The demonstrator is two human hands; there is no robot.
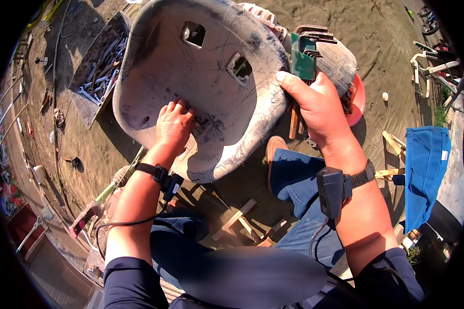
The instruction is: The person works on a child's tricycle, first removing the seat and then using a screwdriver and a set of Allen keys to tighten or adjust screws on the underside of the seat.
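A worn, dusty moulded seat shell [160, 62] with two square-edged holes lies tilted in front of me. My left hand [175, 123] is inside it, fingers curled against the inner surface near small dark slots. Whatever those fingertips pinch, if anything, is hidden. At the shell's right rim, my right hand [317, 105] is closed around a hex key set [304, 59] in a green holder. Several bent key ends stick out at its top, and a long rusty end shows below the hand. The right thumb lies over the shell's edge; the other fingers are mostly hidden.
A metal tray [90, 110] full of wrenches stands on the left. Behind the right hand are a round wooden piece [340, 64] and a pink bowl [358, 100]. Blue cloth [425, 175] hangs on the right. Wooden pieces [237, 221] lie between my legs.
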